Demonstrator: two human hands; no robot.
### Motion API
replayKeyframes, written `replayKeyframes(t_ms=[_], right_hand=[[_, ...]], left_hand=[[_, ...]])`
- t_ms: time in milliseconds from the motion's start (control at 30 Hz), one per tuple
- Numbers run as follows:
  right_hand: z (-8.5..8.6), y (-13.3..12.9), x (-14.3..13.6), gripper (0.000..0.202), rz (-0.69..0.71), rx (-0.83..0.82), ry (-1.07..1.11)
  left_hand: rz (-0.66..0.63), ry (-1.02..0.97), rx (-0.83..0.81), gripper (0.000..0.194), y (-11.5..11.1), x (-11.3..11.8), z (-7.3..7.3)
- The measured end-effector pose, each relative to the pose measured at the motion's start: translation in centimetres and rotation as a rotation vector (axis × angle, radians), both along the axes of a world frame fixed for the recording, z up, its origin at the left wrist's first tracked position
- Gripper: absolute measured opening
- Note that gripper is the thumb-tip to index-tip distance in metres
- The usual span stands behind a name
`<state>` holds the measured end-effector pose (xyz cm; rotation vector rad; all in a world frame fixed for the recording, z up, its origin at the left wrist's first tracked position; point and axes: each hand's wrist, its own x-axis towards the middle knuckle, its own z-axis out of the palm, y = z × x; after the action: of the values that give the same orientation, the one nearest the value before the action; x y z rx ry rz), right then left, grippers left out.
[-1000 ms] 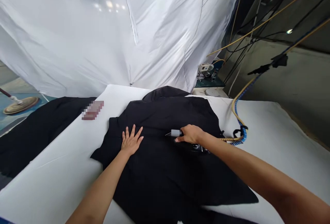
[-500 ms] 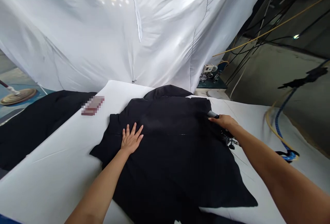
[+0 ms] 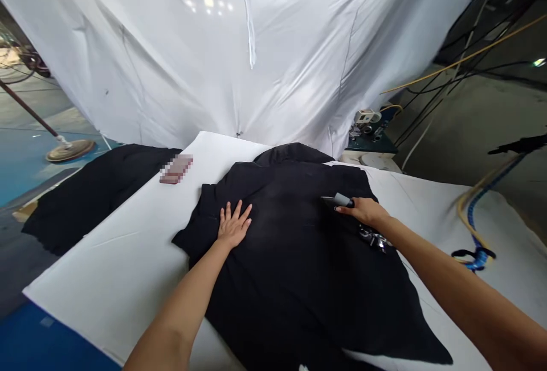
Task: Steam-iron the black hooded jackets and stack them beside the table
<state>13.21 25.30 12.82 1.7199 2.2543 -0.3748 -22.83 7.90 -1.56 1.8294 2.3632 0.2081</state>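
Observation:
A black garment point(image 3: 290, 268) lies spread over the white table point(image 3: 123, 263). My left hand point(image 3: 233, 225) rests flat on its left part with the fingers spread. My right hand point(image 3: 363, 211) is closed around a grey and black handled tool point(image 3: 343, 200), whose thin tip points left just over the cloth. Below my right wrist, a small shiny metal object point(image 3: 374, 239) sits on the garment; its exact kind is hard to make out.
Another dark cloth point(image 3: 102, 188) hangs over the table's left edge, near a blurred reddish object point(image 3: 176, 169). A white curtain point(image 3: 192, 63) hangs behind. At right are a blue and yellow hose point(image 3: 469, 211) and, farther back, a machine point(image 3: 367, 123).
The view has shifted left, so most things appear farther right. My right hand has moved left over the garment with the tool. My left hand stays flat on the cloth.

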Motion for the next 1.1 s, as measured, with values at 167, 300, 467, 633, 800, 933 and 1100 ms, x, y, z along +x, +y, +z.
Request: replayKeyframes(t_ms=[167,300,467,633,800,933,1100], right_hand=[[-0.1,-3.8,-9.3,0.063,0.383,-0.102,0.011],[-0.5,-4.4,-16.6,0.064,0.378,-0.103,-0.010],[0.4,-3.5,-21.7,0.068,0.281,-0.042,0.001],[0.2,-6.1,-25.4,0.064,0.465,-0.131,0.029],[-0.4,-7.9,-28.9,0.067,0.300,-0.140,0.058],[-0.3,-9.6,-29.5,0.066,0.431,-0.249,0.035],[0.0,-11.4,-28.8,0.063,0.377,-0.279,0.029]], left_hand=[[-0.059,-0.130,-0.031,0.056,0.1,-1.1,1.0],[-0.035,-0.121,0.066,0.067,-1.6,-4.6,2.6],[0.296,-0.191,0.248,0.049,-4.7,-10.5,2.8],[0.422,-0.454,0.252,0.038,-5.7,-13.1,1.5],[0.457,-0.630,0.359,0.028,-5.3,-14.5,1.1],[0.544,-0.752,0.430,0.022,-4.2,-16.8,1.4],[0.640,-0.815,0.467,0.022,-0.2,-19.2,2.0]])
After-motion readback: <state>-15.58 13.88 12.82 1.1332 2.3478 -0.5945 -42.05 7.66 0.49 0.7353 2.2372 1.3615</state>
